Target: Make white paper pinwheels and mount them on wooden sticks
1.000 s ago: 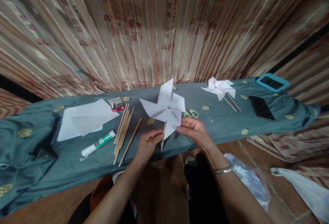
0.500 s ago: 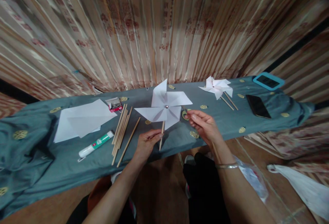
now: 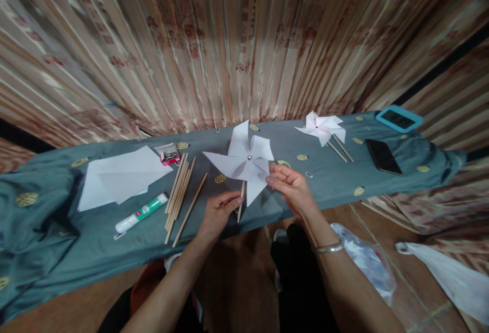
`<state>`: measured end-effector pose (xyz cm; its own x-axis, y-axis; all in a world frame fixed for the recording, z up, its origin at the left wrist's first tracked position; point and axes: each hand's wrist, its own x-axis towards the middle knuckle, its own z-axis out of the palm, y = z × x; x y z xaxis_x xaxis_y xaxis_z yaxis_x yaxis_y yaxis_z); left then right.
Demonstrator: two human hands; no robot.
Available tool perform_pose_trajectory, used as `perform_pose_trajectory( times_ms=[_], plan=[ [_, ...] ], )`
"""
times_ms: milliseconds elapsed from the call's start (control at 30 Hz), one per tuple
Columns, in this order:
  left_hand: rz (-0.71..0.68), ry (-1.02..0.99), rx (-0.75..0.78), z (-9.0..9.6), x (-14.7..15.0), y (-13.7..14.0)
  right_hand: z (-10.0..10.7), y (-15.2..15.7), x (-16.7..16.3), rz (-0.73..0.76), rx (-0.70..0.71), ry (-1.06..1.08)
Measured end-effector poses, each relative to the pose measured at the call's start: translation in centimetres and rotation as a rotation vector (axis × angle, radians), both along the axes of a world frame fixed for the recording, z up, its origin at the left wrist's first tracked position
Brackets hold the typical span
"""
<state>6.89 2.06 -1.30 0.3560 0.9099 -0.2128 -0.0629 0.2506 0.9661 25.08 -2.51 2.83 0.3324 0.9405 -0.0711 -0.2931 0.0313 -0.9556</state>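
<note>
A white paper pinwheel (image 3: 239,161) with a shiny pin at its centre is held up over the cloth-covered table. Its wooden stick (image 3: 240,210) is pinched between the thumb and fingers of my left hand (image 3: 218,216). At the right side of the pinwheel, my right hand (image 3: 292,188) has its thumb and fingers closed on the edge of a paper blade. Left of my left hand lie several wooden sticks (image 3: 179,193), one apart from the bunch. Behind them stands a small open red-and-white box of pins (image 3: 168,154).
White paper sheets (image 3: 122,172) and a green-and-white glue stick (image 3: 141,213) lie at the left. Finished-looking pinwheels (image 3: 321,128), partly overlapping, rest at the back right. Farther right are a black phone (image 3: 383,156) and a blue-framed digital clock (image 3: 399,119). A curtain (image 3: 244,43) hangs behind.
My right hand has moved left onto a pinwheel blade, and the blades have turned clockwise a little. The left hand keeps its hold on the stick.
</note>
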Motion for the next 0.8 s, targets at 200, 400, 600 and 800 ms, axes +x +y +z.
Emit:
perform_pose_trajectory(
  times_ms=[200,400,600,800],
  plan=[
    [-0.014,-0.013,-0.011,0.2,0.0,0.0,0.6,-1.0,-2.7,0.628,-0.157,0.014],
    [0.019,-0.002,-0.034,0.5,-0.2,0.1,0.3,-1.2,-2.1,0.751,-0.228,-0.087],
    [0.053,-0.058,-0.066,0.6,-0.1,0.2,-2.1,-0.7,-1.6,0.421,-0.175,-0.347],
    [0.074,-0.19,-0.126,0.7,0.2,0.4,-3.1,-0.5,-4.0,0.374,-0.154,-0.464]
  ],
)
